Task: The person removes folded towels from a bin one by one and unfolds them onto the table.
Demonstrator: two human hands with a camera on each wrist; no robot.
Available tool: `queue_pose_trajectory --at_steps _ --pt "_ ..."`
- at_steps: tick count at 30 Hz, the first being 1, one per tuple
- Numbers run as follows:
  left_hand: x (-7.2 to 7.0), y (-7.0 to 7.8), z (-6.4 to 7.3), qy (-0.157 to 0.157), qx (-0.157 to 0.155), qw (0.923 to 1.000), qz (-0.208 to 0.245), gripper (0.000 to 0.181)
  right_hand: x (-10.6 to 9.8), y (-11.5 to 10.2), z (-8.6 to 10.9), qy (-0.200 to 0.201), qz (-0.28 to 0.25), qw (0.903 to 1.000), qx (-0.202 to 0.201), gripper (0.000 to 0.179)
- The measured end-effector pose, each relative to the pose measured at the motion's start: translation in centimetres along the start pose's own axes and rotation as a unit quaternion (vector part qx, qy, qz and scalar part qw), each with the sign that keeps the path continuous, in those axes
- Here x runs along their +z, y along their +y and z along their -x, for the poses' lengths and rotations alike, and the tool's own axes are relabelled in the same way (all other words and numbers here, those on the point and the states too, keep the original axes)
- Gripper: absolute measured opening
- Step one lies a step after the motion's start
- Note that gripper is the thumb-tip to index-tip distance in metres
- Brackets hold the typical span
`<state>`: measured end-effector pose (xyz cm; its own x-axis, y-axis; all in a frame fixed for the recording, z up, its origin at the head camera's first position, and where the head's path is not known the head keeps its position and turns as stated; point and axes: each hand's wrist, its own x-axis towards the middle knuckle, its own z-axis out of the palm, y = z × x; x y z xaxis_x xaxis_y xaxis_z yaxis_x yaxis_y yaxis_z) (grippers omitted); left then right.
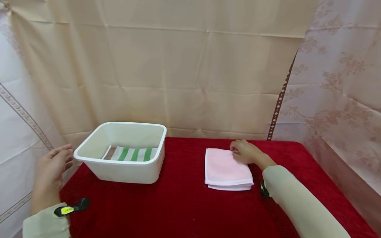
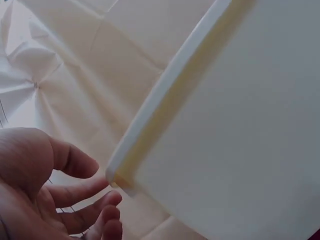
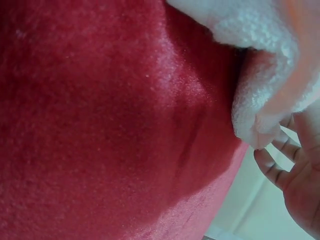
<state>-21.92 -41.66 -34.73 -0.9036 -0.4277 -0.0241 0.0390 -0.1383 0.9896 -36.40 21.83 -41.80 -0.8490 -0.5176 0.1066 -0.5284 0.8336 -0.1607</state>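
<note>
A folded pink towel (image 1: 227,167) with white edging lies on the right half of the red cloth. At its far right corner, my right hand (image 1: 247,152) pinches the edge with curled fingers. The right wrist view shows the towel edge (image 3: 260,90) bulging up beside the fingers (image 3: 272,170). To the left stands a white plastic basin (image 1: 128,170), with a striped green, white and brown towel (image 1: 131,154) inside. My left hand (image 1: 53,165) hovers by the basin's left side, fingers loosely bent and holding nothing. In the left wrist view, its fingertips come right near the rim (image 2: 150,102).
A red cloth (image 1: 178,205) covers the table. Beige curtains (image 1: 190,72) hang close behind it, and patterned pale curtains (image 1: 336,82) flank the right side. Black straps with small devices sit on both wrists.
</note>
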Motion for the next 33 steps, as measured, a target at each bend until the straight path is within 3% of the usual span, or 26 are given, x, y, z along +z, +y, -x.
queue_pose_trajectory --at_steps 5,7,10,12,15,17,23,29,33 --pt "1.2 1.3 0.2 0.024 0.014 0.9978 -0.060 0.027 -0.4 0.0 0.3 0.005 0.003 1.0000 0.003 0.010" --pt "2.0 2.1 0.4 0.024 0.030 0.9916 -0.123 0.021 -0.6 0.0 0.4 0.012 0.000 0.9999 0.003 0.011" --pt "3.9 3.1 0.9 0.026 0.056 0.9746 -0.215 0.010 -0.9 0.1 0.6 0.018 -0.011 0.9998 0.005 0.014" --pt "5.3 3.6 1.4 0.022 0.082 0.9597 -0.268 0.022 -1.0 0.3 0.7 0.019 -0.016 0.9997 0.006 0.015" --pt "7.7 4.2 2.2 0.008 0.116 0.9468 -0.300 0.042 -1.3 0.4 1.0 0.019 -0.018 0.9996 0.006 0.017" --pt "9.2 4.4 2.7 -0.006 0.144 0.9328 -0.330 0.050 -1.5 0.5 1.3 0.023 -0.020 0.9995 0.007 0.018" --pt "13.3 4.8 4.1 -0.065 0.218 0.8982 -0.376 0.050 -2.3 0.3 2.6 0.027 -0.016 0.9994 0.018 0.021" --pt "17.7 4.3 5.5 -0.126 0.268 0.8777 -0.377 0.041 -2.5 0.3 3.6 0.026 -0.013 0.9991 0.032 0.019" --pt "20.7 3.3 6.1 -0.167 0.292 0.8692 -0.363 0.035 -2.6 0.6 4.5 0.042 -0.030 0.9977 0.044 0.021"
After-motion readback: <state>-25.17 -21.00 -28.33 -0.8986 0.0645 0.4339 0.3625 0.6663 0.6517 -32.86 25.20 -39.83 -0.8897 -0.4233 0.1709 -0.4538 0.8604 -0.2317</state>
